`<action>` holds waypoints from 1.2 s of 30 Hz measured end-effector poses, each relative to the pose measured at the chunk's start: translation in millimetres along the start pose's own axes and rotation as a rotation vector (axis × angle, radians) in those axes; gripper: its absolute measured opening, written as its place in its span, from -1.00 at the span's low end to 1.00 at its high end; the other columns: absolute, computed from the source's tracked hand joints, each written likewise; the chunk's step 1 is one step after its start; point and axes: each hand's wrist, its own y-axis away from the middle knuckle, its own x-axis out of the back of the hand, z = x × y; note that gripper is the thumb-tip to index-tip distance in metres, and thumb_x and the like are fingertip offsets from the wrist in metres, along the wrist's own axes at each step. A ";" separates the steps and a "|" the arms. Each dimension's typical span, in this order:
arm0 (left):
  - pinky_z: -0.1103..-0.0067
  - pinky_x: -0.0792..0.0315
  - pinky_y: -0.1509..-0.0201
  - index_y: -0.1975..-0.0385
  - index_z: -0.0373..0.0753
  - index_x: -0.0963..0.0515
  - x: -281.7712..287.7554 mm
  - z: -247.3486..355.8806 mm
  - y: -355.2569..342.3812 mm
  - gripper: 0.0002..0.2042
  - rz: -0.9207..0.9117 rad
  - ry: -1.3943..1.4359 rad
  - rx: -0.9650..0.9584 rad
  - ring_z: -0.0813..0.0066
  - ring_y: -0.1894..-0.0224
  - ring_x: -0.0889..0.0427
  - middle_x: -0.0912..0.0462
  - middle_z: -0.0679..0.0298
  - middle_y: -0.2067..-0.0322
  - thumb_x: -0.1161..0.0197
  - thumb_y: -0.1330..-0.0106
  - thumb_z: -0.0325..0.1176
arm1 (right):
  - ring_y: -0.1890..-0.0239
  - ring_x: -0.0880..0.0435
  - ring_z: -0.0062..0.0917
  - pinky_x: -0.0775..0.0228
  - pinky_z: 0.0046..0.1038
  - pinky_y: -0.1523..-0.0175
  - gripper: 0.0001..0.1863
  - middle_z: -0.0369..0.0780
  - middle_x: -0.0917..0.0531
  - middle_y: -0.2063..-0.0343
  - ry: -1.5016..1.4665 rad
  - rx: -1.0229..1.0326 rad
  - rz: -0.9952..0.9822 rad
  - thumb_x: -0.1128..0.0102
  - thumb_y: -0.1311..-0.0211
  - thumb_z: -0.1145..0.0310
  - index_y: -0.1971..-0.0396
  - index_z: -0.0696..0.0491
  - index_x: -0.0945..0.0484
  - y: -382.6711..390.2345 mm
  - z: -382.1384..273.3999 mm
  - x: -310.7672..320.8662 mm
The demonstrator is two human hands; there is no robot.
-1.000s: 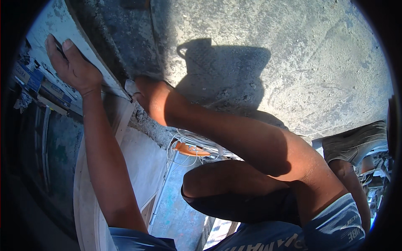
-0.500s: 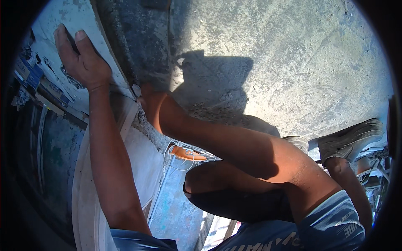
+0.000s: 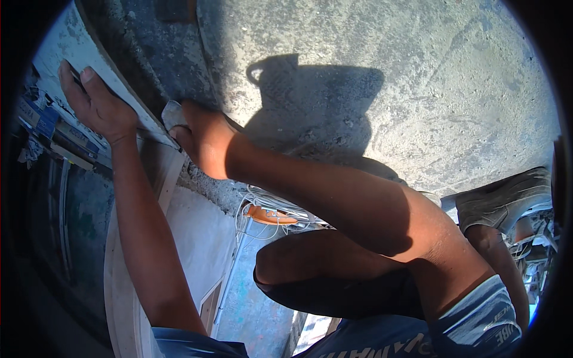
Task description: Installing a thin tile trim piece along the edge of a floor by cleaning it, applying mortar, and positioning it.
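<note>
My left hand (image 3: 101, 107) lies on the worn white-painted board (image 3: 98, 51), fingers stretched out and the thumb apart. At the board's long edge, my right hand (image 3: 206, 137) is closed on a small pale grey flat piece (image 3: 172, 113). It looks like a pad or a folded sheet, and I cannot tell which. The piece is beside or touching the edge; its far side is hidden by the fingers. The right forearm crosses in front of my bent knee (image 3: 292, 262).
Rough concrete floor (image 3: 418, 89) stretches away, with shadows across it. An orange object (image 3: 270, 216) lies among pale loops of wire below the right forearm. A pale frame (image 3: 122, 280) runs beside my left arm. Boxes (image 3: 62, 128) stand at far left; my shoe (image 3: 507, 200) is at right.
The right hand has turned, and more of the pale grey piece shows. Both hands appear further left in the picture, as the view has shifted a little. The left hand stays on the board.
</note>
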 end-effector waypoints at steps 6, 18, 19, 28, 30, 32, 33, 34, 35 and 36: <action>0.38 -0.02 -0.32 -0.14 -0.51 -0.20 2.1 0.0 0.2 -0.50 0.009 -0.044 0.023 0.10 -0.26 -0.17 -0.22 -0.13 -0.17 0.07 -0.38 -0.20 | 0.36 -0.58 -0.05 -0.36 -0.21 0.27 -0.75 0.06 -0.55 0.53 0.084 -0.038 -0.038 -0.08 -0.19 0.32 0.26 0.17 -0.33 1.0 -15.6 5.3; 0.33 -0.03 -0.32 -0.12 -0.52 -0.24 1.7 -6.2 -0.7 -0.51 0.011 -0.051 -0.037 0.03 -0.26 -0.16 -0.24 -0.15 -0.16 0.09 -0.38 -0.20 | 0.16 -0.55 -0.05 -0.36 -0.22 0.10 -0.71 0.12 -0.54 0.29 0.121 -0.056 -0.117 -0.08 -0.16 0.33 0.18 0.20 -0.40 -2.4 -16.4 8.0; 0.33 -0.03 -0.32 -0.12 -0.52 -0.24 2.6 -5.7 -0.3 -0.51 0.010 -0.057 -0.031 0.03 -0.26 -0.16 -0.24 -0.15 -0.16 0.09 -0.38 -0.20 | 0.16 -0.55 -0.05 -0.36 -0.22 0.10 -0.71 0.12 -0.54 0.29 0.090 0.003 -0.072 -0.08 -0.16 0.33 0.18 0.20 -0.40 -4.0 -16.1 8.8; 0.33 -0.05 -0.31 -0.13 -0.51 -0.23 0.4 -6.0 -2.9 -0.51 0.042 -0.007 -0.030 0.03 -0.26 -0.16 -0.23 -0.16 -0.16 0.08 -0.38 -0.21 | 0.11 -0.54 -0.09 -0.36 -0.25 0.03 -0.68 0.10 -0.54 0.23 0.191 -0.049 -0.042 -0.04 -0.18 0.35 0.09 0.16 -0.39 -1.0 -25.1 7.7; 0.33 -0.04 -0.31 -0.14 -0.50 -0.22 3.1 -5.5 -1.2 -0.51 -0.001 -0.048 -0.047 0.04 -0.26 -0.16 -0.23 -0.15 -0.17 0.08 -0.38 -0.21 | 0.21 -0.57 -0.07 -0.39 -0.23 0.13 -0.75 0.09 -0.56 0.33 -0.033 -0.038 -0.039 -0.05 -0.19 0.35 0.20 0.19 -0.39 -5.1 -17.3 14.5; 0.33 -0.04 -0.31 -0.14 -0.49 -0.22 3.8 -5.2 -0.5 -0.51 -0.002 -0.076 -0.035 0.05 -0.26 -0.16 -0.23 -0.14 -0.17 0.08 -0.38 -0.20 | 0.30 -0.58 -0.06 -0.39 -0.22 0.21 -0.77 0.08 -0.57 0.42 -0.062 -0.035 0.028 -0.05 -0.20 0.34 0.28 0.19 -0.37 -9.7 -14.9 7.0; 0.33 -0.03 -0.31 -0.14 -0.48 -0.22 3.1 -5.1 -0.6 -0.51 0.003 -0.099 -0.044 0.05 -0.26 -0.16 -0.23 -0.13 -0.17 0.08 -0.38 -0.20 | 0.30 -0.58 -0.05 -0.39 -0.22 0.21 -0.76 0.08 -0.57 0.42 -0.024 -0.090 -0.010 -0.05 -0.20 0.33 0.26 0.19 -0.37 -8.0 -13.4 3.4; 0.33 -0.03 -0.31 -0.14 -0.48 -0.22 2.8 -5.0 -0.8 -0.51 0.005 -0.089 -0.030 0.05 -0.26 -0.16 -0.23 -0.13 -0.17 0.08 -0.38 -0.20 | 0.30 -0.58 -0.04 -0.39 -0.22 0.20 -0.75 0.08 -0.57 0.43 -0.014 -0.033 0.024 -0.05 -0.21 0.33 0.24 0.19 -0.37 -5.9 -9.7 -0.7; 0.34 -0.03 -0.31 -0.14 -0.48 -0.23 2.4 -5.1 -1.6 -0.51 0.008 -0.063 -0.036 0.06 -0.26 -0.17 -0.23 -0.13 -0.17 0.08 -0.38 -0.19 | 0.29 -0.57 -0.03 -0.39 -0.22 0.19 -0.74 0.09 -0.57 0.43 0.091 -0.129 -0.065 -0.04 -0.21 0.32 0.19 0.17 -0.36 6.9 -6.6 -3.6; 0.34 -0.04 -0.31 -0.14 -0.48 -0.23 2.0 -5.1 -2.0 -0.51 0.003 -0.038 -0.035 0.06 -0.26 -0.17 -0.23 -0.12 -0.17 0.08 -0.38 -0.19 | 0.30 -0.57 -0.01 -0.39 -0.21 0.21 -0.72 0.10 -0.56 0.43 0.150 -0.135 -0.112 -0.04 -0.21 0.31 0.16 0.16 -0.36 14.3 -4.3 -9.1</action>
